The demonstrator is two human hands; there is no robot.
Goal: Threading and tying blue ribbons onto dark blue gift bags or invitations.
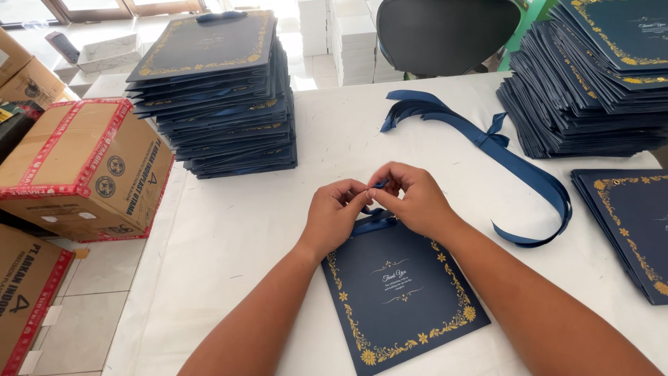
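A flat navy paper bag (400, 292) with a gold floral border lies on the white table (236, 244) right in front of me. My left hand (334, 212) and my right hand (410, 198) meet at its top edge. Both pinch a short navy ribbon (376, 221) that is threaded at the bag's top, fingertips close together. A bundle of loose navy ribbons (487, 139) trails from the table's middle back to the right of my right hand.
A tall stack of the same navy bags (216, 97) stands at the back left, another stack (591, 83) at the back right, and a low pile (630, 223) at the right edge. Cardboard boxes (83, 167) sit left of the table. A black chair back (445, 35) stands behind.
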